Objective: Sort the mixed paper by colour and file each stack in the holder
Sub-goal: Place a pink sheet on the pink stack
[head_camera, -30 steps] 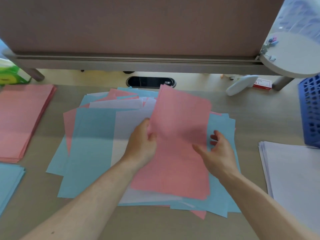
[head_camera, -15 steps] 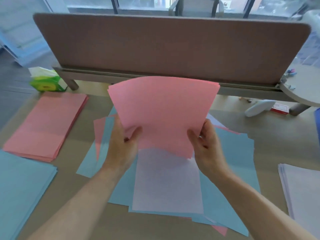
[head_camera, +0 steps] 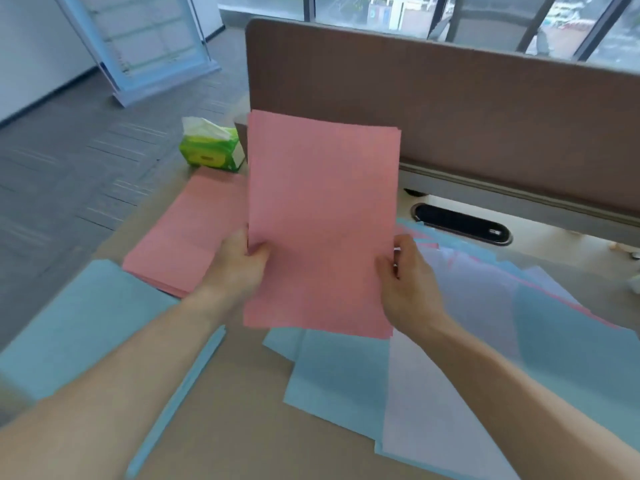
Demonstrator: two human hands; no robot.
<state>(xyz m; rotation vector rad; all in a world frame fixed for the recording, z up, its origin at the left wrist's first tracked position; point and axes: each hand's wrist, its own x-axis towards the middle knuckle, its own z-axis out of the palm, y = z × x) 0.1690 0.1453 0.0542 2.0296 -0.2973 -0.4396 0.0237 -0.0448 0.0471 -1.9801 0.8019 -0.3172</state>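
Holding a thin bunch of pink paper sheets (head_camera: 322, 223) upright above the counter (head_camera: 242, 410), I had my left hand (head_camera: 239, 268) clamped on its left edge, thumb on the front, and my right hand (head_camera: 407, 289) pinched on its right edge, fingers curled round the side. Taking that bunch as my landmark: just to its left and partly behind it, a flat stack of pink paper (head_camera: 183, 240) lay on the counter. Left of the bunch and nearer to me lay a stack of light blue paper (head_camera: 83, 323), with my left forearm crossing over it. Below and to the right of the bunch spread the loose mixed pile of blue, white and pink sheets (head_camera: 485, 341). Behind the bunch, at its upper left corner, stood a green soft pack of tissues (head_camera: 211, 150), and behind it to the right rose the brown fabric desk divider (head_camera: 485, 116).
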